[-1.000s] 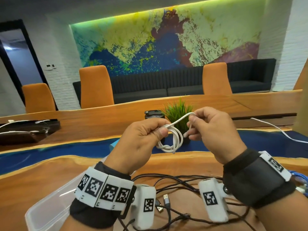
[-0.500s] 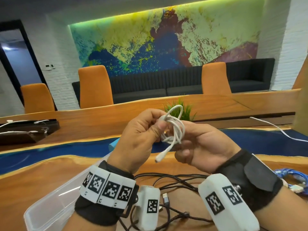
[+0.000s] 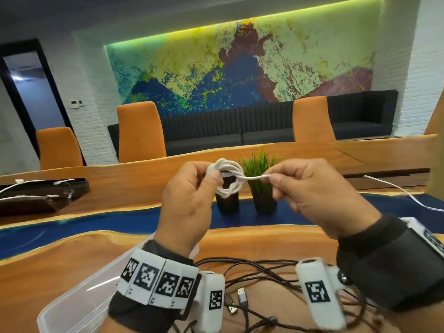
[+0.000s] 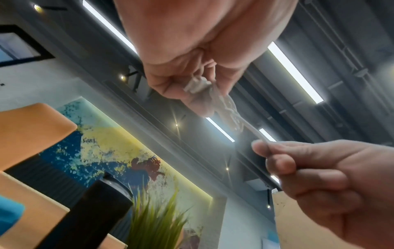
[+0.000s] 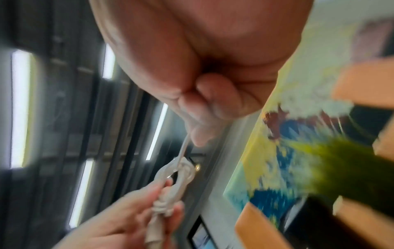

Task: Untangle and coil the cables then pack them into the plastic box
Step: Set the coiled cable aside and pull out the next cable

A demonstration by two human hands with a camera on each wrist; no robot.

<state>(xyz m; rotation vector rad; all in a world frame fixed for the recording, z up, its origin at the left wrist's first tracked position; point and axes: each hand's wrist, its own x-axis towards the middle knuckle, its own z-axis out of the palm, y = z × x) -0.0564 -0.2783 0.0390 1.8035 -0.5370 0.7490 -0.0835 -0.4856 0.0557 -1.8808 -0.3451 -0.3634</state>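
A white cable is wound into a small coil held up in front of me. My left hand pinches the coil at its left side, thumb against it. My right hand pinches the cable's free end and holds it taut to the right of the coil. The wrist views show the same coil and the strand running between the two hands. Below my wrists a tangle of black cables with USB plugs lies on the wooden table. The clear plastic box sits at the lower left.
A small green plant in a dark pot and a black cylinder stand just behind my hands. Another white cable trails off to the right. A dark tray with cables lies far left. Orange chairs line the table's far side.
The right hand has come out from under the coil and moved right, pulling the free end taut through the loops. The left hand keeps its hold on the coil.
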